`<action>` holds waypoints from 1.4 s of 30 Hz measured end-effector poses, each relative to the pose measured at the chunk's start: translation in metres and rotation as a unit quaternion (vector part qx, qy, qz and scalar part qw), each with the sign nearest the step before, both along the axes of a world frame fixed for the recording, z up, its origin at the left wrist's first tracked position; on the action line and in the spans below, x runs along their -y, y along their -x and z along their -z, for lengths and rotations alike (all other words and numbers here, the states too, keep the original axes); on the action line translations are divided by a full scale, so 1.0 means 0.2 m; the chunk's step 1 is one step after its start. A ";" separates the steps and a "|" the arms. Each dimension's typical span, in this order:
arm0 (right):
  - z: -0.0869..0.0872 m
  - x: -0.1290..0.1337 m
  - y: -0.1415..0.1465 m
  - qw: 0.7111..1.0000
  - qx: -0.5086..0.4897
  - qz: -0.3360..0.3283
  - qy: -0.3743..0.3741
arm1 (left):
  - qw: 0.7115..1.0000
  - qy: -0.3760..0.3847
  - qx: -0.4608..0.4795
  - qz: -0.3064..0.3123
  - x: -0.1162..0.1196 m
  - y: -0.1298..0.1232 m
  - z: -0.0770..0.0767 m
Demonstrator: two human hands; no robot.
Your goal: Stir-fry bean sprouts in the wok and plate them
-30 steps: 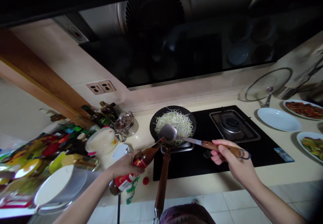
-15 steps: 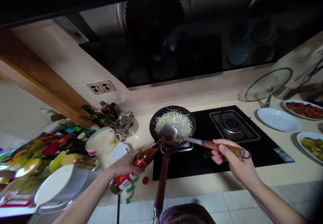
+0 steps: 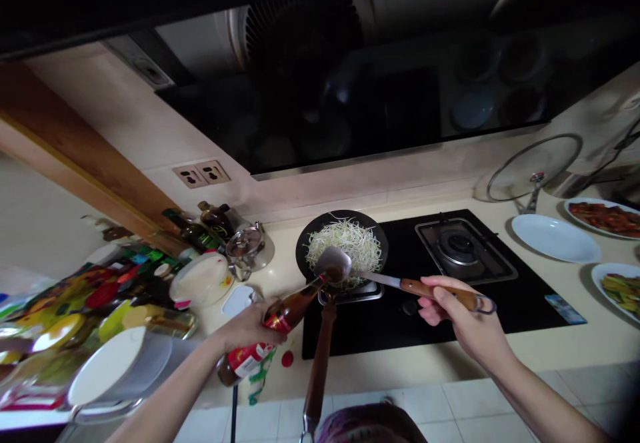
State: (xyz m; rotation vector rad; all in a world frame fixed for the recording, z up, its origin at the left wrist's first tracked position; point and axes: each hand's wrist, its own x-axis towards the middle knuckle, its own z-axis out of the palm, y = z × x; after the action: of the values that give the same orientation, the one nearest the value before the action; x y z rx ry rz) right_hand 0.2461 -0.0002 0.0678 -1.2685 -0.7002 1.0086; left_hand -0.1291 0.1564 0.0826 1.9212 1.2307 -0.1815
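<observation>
My left hand (image 3: pixel 250 326) is wrapped round a brown glass bottle (image 3: pixel 293 310) with a red label, tilted so its neck meets the bowl of a metal spatula. In my right hand (image 3: pixel 457 310) is the wooden handle of that spatula (image 3: pixel 336 264), its scoop held over the near side of a dark wok (image 3: pixel 304 246). Pale bean sprouts (image 3: pixel 345 240) are heaped in the wok, which sits on the left burner with its wooden handle (image 3: pixel 320 356) pointing toward me. Dark liquid shows in the scoop by the bottle mouth.
A second burner (image 3: pixel 457 246) lies to the right. Beyond it are a white plate (image 3: pixel 555 238), two plates of food and a glass lid (image 3: pixel 533 170). At left stand a steel pot (image 3: pixel 250 250), bottles, jars and a lidded container (image 3: pixel 107 366). A red cap (image 3: pixel 287 358) lies near the counter edge.
</observation>
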 end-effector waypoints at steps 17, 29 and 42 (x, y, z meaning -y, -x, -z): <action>0.00 -0.32 -0.07 1.000 -0.019 -0.003 -0.006 | 0.930 0.065 0.302 -0.199 0.16 0.05 0.21; 0.20 -0.65 -0.17 0.986 -0.084 -0.141 -0.001 | 0.882 0.095 0.338 -0.315 0.52 0.15 0.21; -0.30 -0.59 -0.75 0.977 0.082 -0.179 0.086 | 0.875 0.048 0.318 -0.363 0.53 0.08 0.18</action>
State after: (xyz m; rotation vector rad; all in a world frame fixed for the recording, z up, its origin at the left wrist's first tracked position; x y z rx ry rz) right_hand 0.3962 0.1172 0.1278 -1.4172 -1.0125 1.2873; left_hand -0.1447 0.0509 0.0464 1.1533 1.3338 0.7153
